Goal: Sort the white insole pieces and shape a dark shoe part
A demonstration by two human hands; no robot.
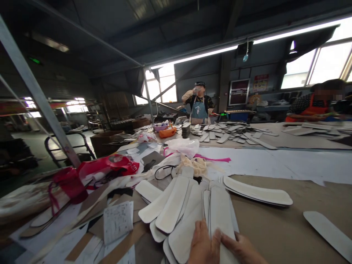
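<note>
Hands meet at the bottom edge of the view, low on a fan of white insole-shaped pieces (176, 209) spread across the brown counter (275, 227). The left hand (202, 245) lies flat with fingers together on the near end of one long white strip (220, 216), and the right hand (242, 249) comes in from the right with its thumb pressed on the same strip; both look open and pressing rather than clenched, though the frame cuts them off at the wrist and the fingertips of the right hand are hard to make out. The strip points away from the person, with other pieces overlapping it on its left. A single curved piece (258, 192) lies just to the right of the fan, and another piece (328, 231) sits well apart near the right edge.

To the left lies a crumpled sheet of printed paper (118, 222), and beyond it a red plastic bag (110, 165) among cardboard scraps. A white plastic bag (183, 146) sits behind the fan. Farther along the counter more white pieces (231, 134) are scattered, with a person in a blue apron (199, 106) standing behind them and a person in orange (316, 106) at the right.
</note>
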